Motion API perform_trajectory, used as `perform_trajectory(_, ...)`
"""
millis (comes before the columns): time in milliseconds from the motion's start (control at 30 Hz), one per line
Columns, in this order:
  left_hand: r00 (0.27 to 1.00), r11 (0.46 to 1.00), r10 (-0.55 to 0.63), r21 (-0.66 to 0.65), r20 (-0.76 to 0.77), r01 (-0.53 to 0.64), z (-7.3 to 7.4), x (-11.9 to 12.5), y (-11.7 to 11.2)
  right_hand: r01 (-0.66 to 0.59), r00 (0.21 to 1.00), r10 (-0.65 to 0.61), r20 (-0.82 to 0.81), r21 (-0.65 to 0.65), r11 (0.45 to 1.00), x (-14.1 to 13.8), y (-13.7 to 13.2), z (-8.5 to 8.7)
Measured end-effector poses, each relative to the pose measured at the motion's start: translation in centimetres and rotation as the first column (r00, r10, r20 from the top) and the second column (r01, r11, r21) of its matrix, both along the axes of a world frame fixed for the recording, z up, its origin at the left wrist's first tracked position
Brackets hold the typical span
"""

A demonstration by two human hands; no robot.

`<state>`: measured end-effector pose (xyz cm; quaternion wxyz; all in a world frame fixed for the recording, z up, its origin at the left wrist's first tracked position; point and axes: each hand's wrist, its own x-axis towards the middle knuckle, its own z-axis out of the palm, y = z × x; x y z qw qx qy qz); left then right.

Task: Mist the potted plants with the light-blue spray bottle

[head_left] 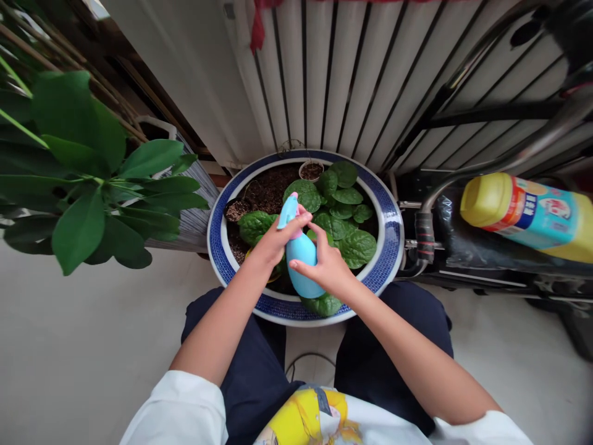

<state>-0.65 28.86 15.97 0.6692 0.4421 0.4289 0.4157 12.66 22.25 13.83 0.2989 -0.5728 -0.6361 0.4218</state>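
Observation:
A light blue spray bottle (301,256) is held over a round blue-rimmed white pot (393,235) of dark soil and broad green leaves (347,228). My left hand (275,238) is closed around the bottle's blue and pink spray head. My right hand (327,266) grips the bottle's body, thumb across its front. Both arms reach forward over my dark trousers.
A large-leaved plant (88,179) fills the left side. A white ribbed radiator (352,80) stands behind the pot. At right, a yellow plastic bottle (528,213) lies on a dark seat, with metal tubing (504,161) around it. A small empty pot (311,169) sits in the soil.

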Motion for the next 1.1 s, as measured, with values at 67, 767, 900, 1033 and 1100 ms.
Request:
perform_trajectory(67,0.993,0.993,-0.108,0.032,-0.051,0.11,0.7,-0.1,-1.0,0.081,0.988,-0.066,-0.141,0.1,0.992,-0.1,0.1,0.0)
perform_trajectory(767,0.738,0.924,-0.135,0.185,-0.661,0.334,-1.8,0.9,-2.8,0.171,0.69,-0.259,-0.676,-0.195,0.966,1.8,7.5,1.4)
perform_trajectory(900,0.626,0.889,0.056,0.325,-0.777,0.324,-2.3,-0.9,1.7,0.261,0.652,-0.373,-0.66,-0.266,0.928,2.3,10.3,-0.8)
perform_trajectory(1033,0.577,0.928,0.215,0.348,-0.788,0.129,-5.5,-2.3,9.6,0.192,0.612,-0.442,-0.655,-0.42,0.887,3.3,11.3,-3.9)
perform_trajectory(1100,0.615,0.961,0.198,0.273,-0.764,0.03,-7.8,-2.1,13.4,0.147,0.61,-0.451,-0.651,-0.467,0.872,3.3,11.5,-5.0)
